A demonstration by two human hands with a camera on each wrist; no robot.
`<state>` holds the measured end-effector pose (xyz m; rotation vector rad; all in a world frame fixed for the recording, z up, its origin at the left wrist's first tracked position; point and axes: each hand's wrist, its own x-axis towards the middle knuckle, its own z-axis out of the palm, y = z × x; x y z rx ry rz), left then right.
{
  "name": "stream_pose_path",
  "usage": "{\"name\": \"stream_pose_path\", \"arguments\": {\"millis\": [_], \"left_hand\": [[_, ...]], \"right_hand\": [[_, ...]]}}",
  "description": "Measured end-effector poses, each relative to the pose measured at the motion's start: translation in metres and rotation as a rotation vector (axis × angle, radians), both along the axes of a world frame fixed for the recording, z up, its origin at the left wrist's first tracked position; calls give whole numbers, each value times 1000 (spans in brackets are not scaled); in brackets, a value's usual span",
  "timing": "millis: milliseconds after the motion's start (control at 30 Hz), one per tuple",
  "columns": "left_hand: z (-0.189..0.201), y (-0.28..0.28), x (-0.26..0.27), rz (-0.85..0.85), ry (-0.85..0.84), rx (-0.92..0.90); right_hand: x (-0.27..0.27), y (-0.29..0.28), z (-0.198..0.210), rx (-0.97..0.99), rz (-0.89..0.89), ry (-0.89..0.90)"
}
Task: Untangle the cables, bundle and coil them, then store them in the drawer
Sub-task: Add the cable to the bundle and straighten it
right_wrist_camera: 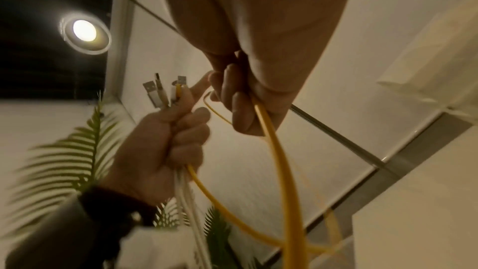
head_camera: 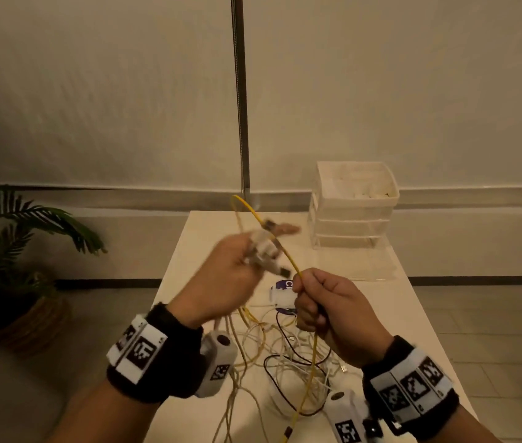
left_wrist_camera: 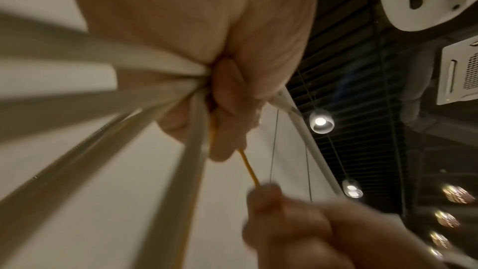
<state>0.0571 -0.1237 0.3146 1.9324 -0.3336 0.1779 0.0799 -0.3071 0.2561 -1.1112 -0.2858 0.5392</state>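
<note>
Yellow cable (head_camera: 286, 251) runs as one thin cord from the near edge of the surface (head_camera: 409, 302) up through the right hand (head_camera: 326, 311), arcs high over toward the far edge, and comes back down into the left hand (head_camera: 224, 276). Its plug end (right_wrist_camera: 178, 89) stands among several white cable ends (right_wrist_camera: 155, 93) with metal USB-type plugs, all sticking up out of the left fist. The left grip is a closed fist around this bunch of white cords and the yellow one, with the index finger held out straight; the cords trail down from under the fist. The right grip is also closed, fingers curled round the yellow cable alone, which enters at the thumb side and leaves below the little finger.

Under and between the wrists, near the middle of the surface, lies a loose tangle (head_camera: 288, 359) of white, black and yellow cables, their strands crossing one another. A small white and purple packet (head_camera: 282, 295) lies just beyond it, partly hidden by the right hand. At the far right corner stands a white plastic drawer unit (head_camera: 354, 203). Off the left edge, on the floor, a potted palm (head_camera: 20, 260) sits in a woven basket.
</note>
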Motion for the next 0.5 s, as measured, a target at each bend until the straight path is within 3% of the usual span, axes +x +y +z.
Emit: {"name": "stream_pose_path", "arguments": {"millis": [67,133,333,433,500], "left_hand": [[-5,-13,-5,-49,-77,168],[-11,-14,-3,69,-187,251],[-5,29,12,479,-234,123],[-9,35,5,432,-223,118],[-8,30,-4,320,-171,-8]], "right_hand": [[-4,3,8,36,46,5],[-9,4,13,16,85,-12],[-32,-5,2,52,119,57],[-45,-9,-10,-16,134,40],[-53,-12,-14,-64,129,1]]}}
